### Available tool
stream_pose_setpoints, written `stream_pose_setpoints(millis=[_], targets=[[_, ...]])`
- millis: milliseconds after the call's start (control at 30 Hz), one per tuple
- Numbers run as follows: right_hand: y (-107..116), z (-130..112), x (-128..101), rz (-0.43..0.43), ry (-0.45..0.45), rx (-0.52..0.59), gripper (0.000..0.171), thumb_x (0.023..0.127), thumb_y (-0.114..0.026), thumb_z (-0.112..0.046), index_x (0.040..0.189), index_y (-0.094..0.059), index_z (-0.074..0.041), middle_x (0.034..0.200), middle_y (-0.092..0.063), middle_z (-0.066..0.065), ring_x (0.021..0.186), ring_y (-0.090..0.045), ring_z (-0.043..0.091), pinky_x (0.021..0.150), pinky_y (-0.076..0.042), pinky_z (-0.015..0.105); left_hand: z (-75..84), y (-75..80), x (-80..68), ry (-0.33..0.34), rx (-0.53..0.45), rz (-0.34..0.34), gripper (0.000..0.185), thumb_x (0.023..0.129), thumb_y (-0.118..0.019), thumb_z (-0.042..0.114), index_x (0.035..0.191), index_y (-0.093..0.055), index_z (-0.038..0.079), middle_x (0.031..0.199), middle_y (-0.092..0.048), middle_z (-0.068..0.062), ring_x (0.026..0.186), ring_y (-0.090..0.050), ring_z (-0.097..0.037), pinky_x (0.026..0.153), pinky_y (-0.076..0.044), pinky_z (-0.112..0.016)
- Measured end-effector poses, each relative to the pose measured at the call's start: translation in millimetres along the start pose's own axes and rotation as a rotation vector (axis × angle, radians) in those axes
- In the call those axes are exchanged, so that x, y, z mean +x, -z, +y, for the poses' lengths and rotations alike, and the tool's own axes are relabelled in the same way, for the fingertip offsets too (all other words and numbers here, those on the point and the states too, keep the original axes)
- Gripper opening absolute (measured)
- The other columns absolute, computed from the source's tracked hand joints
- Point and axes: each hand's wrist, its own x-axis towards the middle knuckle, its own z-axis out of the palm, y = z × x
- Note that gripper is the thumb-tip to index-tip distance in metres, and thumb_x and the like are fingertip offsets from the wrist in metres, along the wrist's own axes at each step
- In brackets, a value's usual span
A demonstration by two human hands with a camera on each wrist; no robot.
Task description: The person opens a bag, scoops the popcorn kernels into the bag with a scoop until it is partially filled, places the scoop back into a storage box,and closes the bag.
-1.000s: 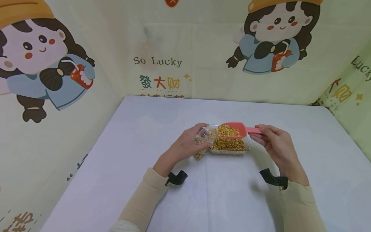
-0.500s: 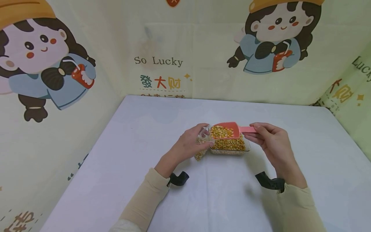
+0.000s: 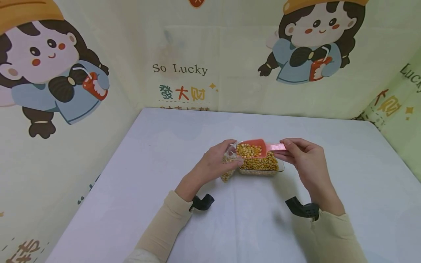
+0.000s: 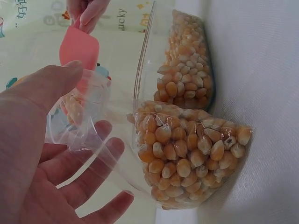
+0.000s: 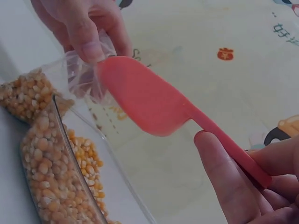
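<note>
A clear plastic bag (image 4: pixel 191 161) with corn kernels in its bottom stands on the table, its mouth held up and spread by my left hand (image 3: pixel 213 160). Thumb and fingers curve round the bag's opening. My right hand (image 3: pixel 307 157) pinches the handle of a pink scoop (image 5: pixel 145 95), fingers below and thumb on top. Corn kernels (image 3: pixel 249 150) lie heaped on the scoop, whose front edge reaches into the bag's mouth. Under the scoop is a clear rectangular container (image 3: pixel 261 173), well filled with kernels, right beside the bag.
A white cloth covers the table (image 3: pixel 184 131). Behind and at the sides hangs a pale curtain (image 3: pixel 236 87) printed with cartoon figures and lettering. Black camera mounts (image 3: pixel 203 202) sit on both wrists, over beige sleeves.
My right hand has moved left with the loaded scoop, bringing its front edge from over the container to the bag's mouth. The left hand has stayed nearly still.
</note>
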Motion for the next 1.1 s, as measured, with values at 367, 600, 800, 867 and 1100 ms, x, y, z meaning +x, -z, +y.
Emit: stream_pose_setpoints(millis=[367,600,800,867,1100], targets=[[-14.3,-13.2,-9.2,0.061,0.051,-0.431,0.04,0.097,-0.061,-0.034,0.118,-0.065,0.0,0.1,-0.073,0.0,0.084,-0.076,0.015,0.082,-0.055,0.019,-0.6,-0.3,0.6,0.026,0.015,0.0,0.075,0.088,-0.072,0.047,0.149,-0.04,0.017,0.13,-0.062,-0.006,0.12,-0.058,-0.021,0.099,-0.051,-0.044],[-25.6,-15.4,-13.8,0.092,0.15,-0.504,0.034,0.098,-0.06,-0.028,0.116,-0.067,0.0,0.1,-0.072,0.004,0.081,-0.076,0.011,0.078,-0.056,0.02,-1.2,-0.7,0.4,0.013,0.016,0.01,0.074,0.088,-0.072,0.046,0.148,-0.04,0.017,0.134,-0.061,-0.007,0.121,-0.058,-0.02,0.099,-0.052,-0.043],[-30.7,-17.7,-17.7,0.097,0.223,-0.55,0.029,0.099,-0.06,-0.022,0.116,-0.068,0.0,0.102,-0.072,0.009,0.08,-0.075,0.008,0.077,-0.056,0.018,-1.5,-1.0,0.6,-0.003,0.026,0.02,0.074,0.088,-0.072,0.046,0.148,-0.041,0.017,0.135,-0.061,-0.006,0.121,-0.058,-0.02,0.098,-0.053,-0.042],[-31.9,-18.2,-19.1,0.099,0.249,-0.566,0.027,0.099,-0.06,-0.02,0.115,-0.069,0.0,0.102,-0.072,0.011,0.08,-0.075,0.007,0.077,-0.056,0.017,-1.4,-1.1,0.8,-0.005,0.029,0.023,0.074,0.087,-0.073,0.046,0.147,-0.041,0.017,0.136,-0.06,-0.006,0.122,-0.057,-0.02,0.098,-0.053,-0.042],[-34.6,-18.6,-21.7,0.087,0.354,-0.595,0.021,0.097,-0.062,-0.013,0.112,-0.07,-0.001,0.104,-0.073,0.016,0.081,-0.073,0.001,0.075,-0.056,0.017,-1.9,-0.2,1.2,-0.009,0.014,0.02,0.073,0.087,-0.073,0.045,0.147,-0.041,0.018,0.141,-0.057,-0.005,0.129,-0.054,-0.022,0.1,-0.052,-0.044]])
